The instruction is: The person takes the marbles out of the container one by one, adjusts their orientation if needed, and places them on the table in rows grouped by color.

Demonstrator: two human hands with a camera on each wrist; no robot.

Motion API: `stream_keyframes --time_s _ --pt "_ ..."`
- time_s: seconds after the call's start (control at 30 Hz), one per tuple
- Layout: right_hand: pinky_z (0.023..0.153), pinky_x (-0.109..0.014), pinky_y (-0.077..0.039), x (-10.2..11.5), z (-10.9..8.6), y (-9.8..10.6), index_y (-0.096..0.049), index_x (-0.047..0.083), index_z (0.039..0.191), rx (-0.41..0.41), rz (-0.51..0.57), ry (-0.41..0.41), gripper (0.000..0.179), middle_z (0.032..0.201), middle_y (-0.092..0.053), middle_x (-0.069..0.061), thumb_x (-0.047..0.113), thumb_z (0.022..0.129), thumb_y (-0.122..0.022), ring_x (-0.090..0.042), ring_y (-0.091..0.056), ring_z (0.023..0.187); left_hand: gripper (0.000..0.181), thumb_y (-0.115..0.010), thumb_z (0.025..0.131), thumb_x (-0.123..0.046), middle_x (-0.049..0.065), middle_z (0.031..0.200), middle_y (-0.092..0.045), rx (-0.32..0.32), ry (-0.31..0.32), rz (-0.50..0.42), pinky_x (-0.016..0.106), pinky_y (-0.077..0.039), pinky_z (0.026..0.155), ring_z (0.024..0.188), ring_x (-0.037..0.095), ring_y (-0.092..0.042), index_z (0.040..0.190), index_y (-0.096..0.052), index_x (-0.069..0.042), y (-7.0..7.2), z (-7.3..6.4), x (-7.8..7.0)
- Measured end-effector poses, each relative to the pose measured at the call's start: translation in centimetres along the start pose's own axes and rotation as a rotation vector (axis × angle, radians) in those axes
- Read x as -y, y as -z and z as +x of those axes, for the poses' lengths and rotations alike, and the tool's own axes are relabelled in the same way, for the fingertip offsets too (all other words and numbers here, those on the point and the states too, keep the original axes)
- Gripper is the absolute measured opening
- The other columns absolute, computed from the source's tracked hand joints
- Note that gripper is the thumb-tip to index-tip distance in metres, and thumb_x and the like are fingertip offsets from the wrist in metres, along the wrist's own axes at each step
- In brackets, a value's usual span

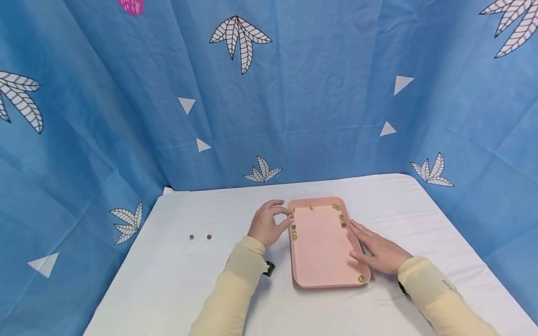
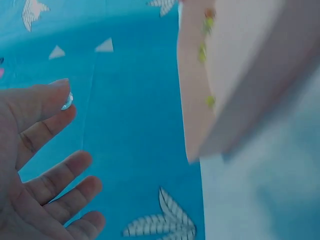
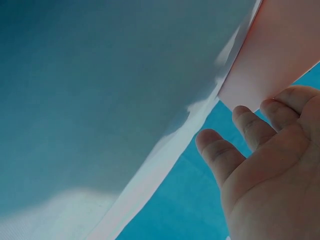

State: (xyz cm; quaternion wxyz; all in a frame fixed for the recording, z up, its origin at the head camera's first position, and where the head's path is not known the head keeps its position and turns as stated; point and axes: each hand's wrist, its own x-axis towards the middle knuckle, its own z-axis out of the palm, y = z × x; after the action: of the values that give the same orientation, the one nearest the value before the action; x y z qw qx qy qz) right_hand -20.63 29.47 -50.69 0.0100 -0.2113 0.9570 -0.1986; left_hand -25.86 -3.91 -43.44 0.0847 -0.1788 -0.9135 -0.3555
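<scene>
A pink rectangular tray [image 1: 323,261] lies on the white table, with several small glass marbles along its inner sides. My left hand [image 1: 269,223] is at the tray's upper left rim. Between its thumb and index fingertip it pinches a clear, shiny glass marble [image 2: 68,102]; the other fingers are spread loosely. More marbles [image 1: 294,232] sit in a row just below that hand, along the left wall. On the opposite side my right hand [image 1: 380,251] rests against the tray's right rim, fingers extended, the thumb over the edge. Yellowish marbles [image 1: 342,221] line the wall near its fingertips.
To the left, a grey marble [image 1: 191,237] and a reddish-brown marble [image 1: 209,237] lie apart on the white tablecloth [image 1: 168,289]. A single marble [image 1: 361,278] sits in the tray's near right corner. Blue patterned curtains [image 1: 319,107] stand behind and beside the table.
</scene>
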Motion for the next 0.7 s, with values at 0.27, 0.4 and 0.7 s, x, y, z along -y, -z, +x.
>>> stream_keyframes --time_s 0.27,0.4,0.7 --pt "0.107 -0.051 -0.034 0.0 -0.1 0.0 -0.022 0.014 0.154 -0.001 -0.001 0.002 0.08 0.159 -0.021 -0.005 0.053 0.092 -0.056 -0.03 -0.029 0.14 0.01 -0.077 0.084 -0.025 0.007 0.13 -0.058 -0.071 0.035 0.036 0.047 -0.04 0.104 0.125 0.027 -0.049 0.093 -0.075 -0.022 2.1 -1.1 4.0" --pt "0.107 -0.051 -0.034 0.1 -0.1 0.1 -0.022 0.013 0.154 0.0 -0.003 0.002 0.08 0.159 -0.021 -0.006 0.053 0.092 -0.056 -0.03 -0.029 0.14 0.009 -0.077 0.083 -0.025 0.007 0.129 -0.059 -0.071 0.054 0.051 0.047 -0.04 0.103 0.124 0.028 -0.05 0.092 -0.075 -0.021 2.6 -1.6 5.7" --pt "0.107 -0.05 -0.033 0.1 -0.1 -0.1 -0.021 0.014 0.154 -0.002 0.0 -0.001 0.081 0.159 -0.02 -0.004 0.055 0.092 -0.055 -0.029 -0.028 0.141 0.01 -0.077 0.083 -0.025 0.009 0.13 -0.058 -0.045 0.135 0.118 0.052 -0.042 0.1 0.124 0.032 -0.05 0.092 -0.075 -0.019 4.0 -2.9 9.4"
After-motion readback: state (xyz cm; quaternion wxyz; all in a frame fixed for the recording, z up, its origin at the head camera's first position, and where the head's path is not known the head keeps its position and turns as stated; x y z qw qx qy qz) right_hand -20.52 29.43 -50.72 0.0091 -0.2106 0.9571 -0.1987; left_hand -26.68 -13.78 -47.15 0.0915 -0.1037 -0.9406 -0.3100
